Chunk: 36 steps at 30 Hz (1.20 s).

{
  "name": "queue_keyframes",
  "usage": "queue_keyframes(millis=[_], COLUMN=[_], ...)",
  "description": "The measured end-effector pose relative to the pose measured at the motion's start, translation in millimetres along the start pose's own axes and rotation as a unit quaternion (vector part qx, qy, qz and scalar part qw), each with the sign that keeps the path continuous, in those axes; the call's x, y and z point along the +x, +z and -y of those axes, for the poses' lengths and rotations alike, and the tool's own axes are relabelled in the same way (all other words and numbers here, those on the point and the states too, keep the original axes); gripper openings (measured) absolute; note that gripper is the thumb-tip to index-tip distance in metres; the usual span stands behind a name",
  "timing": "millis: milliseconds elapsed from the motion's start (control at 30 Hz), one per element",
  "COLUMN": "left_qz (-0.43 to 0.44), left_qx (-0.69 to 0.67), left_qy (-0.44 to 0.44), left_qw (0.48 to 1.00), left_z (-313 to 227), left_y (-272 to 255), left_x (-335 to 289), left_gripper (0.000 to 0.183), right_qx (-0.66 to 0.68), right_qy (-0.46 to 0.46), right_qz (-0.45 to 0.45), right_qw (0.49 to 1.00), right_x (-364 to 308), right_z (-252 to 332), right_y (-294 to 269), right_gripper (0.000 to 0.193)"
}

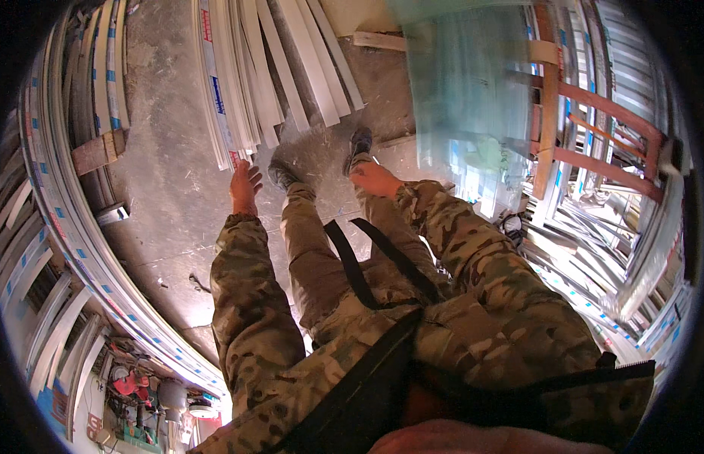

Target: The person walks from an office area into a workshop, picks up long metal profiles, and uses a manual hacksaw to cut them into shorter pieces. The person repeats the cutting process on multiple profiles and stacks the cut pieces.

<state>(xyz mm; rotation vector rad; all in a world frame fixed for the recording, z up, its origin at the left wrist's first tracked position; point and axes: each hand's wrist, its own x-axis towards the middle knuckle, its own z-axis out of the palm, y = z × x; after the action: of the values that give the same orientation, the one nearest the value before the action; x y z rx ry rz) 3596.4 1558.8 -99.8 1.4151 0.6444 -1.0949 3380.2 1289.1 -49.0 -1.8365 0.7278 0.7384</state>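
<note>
Hands are both hanging empty as the person is standing over the concrete floor: left hand is spreading its fingers loosely near one bundle of white profiles, right hand is curling half shut by two boots.

Single head-worn fisheye view, steeply downward over the person's own body; concrete floor close below

White profiles cut off by the top edge.
</note>
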Motion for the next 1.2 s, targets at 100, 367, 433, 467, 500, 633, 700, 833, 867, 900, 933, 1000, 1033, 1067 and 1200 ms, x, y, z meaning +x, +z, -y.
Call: queue_keyframes(millis=[100,367,433,467,500,633,700,833,867,900,933,1000,1033,1067,1200], left_qz=[0.004,0.084,0.081,0.040,0.018,0.041,0.079,0.136,0.135,0.130,0.145,0.157,0.147,0.127,0.142], left_qx=[-0.005,-0.078,-0.072,-0.044,-0.008,0.062,0.112,0.191,0.192,0.200,0.190,0.196,0.186,0.189,0.160], left_qy=[-0.046,-0.117,-0.125,-0.131,-0.139,-0.074,-0.043,0.043,0.031,0.016,0.048,0.108,0.103,0.095,0.046], left_qw=[0.999,0.986,0.986,0.990,0.990,0.994,0.990,0.971,0.972,0.971,0.970,0.962,0.966,0.969,0.976], left_z=[29,147,165,176,182,188,188,184,183,181,176,165,160,157,154], left_y=[26,75,85,95,101,123,130,151,157,165,173,191,200,208,230], left_x=[32,125,159,170,184,252,294,375,388,399,412,433,439,444,448], left_gripper=[0.068,0.061,0.055,0.051,0.050,0.051,0.053,0.065,0.068,0.070,0.072,0.077,0.078,0.079,0.085], right_qx=[-0.004,0.045,0.024,0.013,0.025,0.099,0.115,0.099,0.096,0.112,0.126,0.108,0.118,0.130,0.082], right_qy=[0.024,0.059,0.066,0.082,0.086,0.139,0.151,0.125,0.132,0.142,0.140,0.118,0.110,0.099,0.140], right_qz=[0.026,0.049,0.035,0.031,0.018,-0.061,-0.105,-0.215,-0.217,-0.227,-0.239,-0.261,-0.254,-0.247,-0.294], right_qw=[0.999,0.996,0.997,0.996,0.996,0.983,0.976,0.964,0.962,0.957,0.952,0.952,0.954,0.955,0.942], right_x=[49,158,189,204,219,291,324,378,391,403,414,436,445,453,466], right_z=[-18,-107,-130,-143,-155,-189,-195,-198,-201,-204,-209,-220,-228,-234,-247], right_y=[9,18,11,8,4,-16,-27,-45,-48,-49,-48,-42,-37,-32,-21], right_gripper=[0.040,0.042,0.041,0.040,0.041,0.055,0.058,0.059,0.063,0.065,0.066,0.069,0.071,0.073,0.075])
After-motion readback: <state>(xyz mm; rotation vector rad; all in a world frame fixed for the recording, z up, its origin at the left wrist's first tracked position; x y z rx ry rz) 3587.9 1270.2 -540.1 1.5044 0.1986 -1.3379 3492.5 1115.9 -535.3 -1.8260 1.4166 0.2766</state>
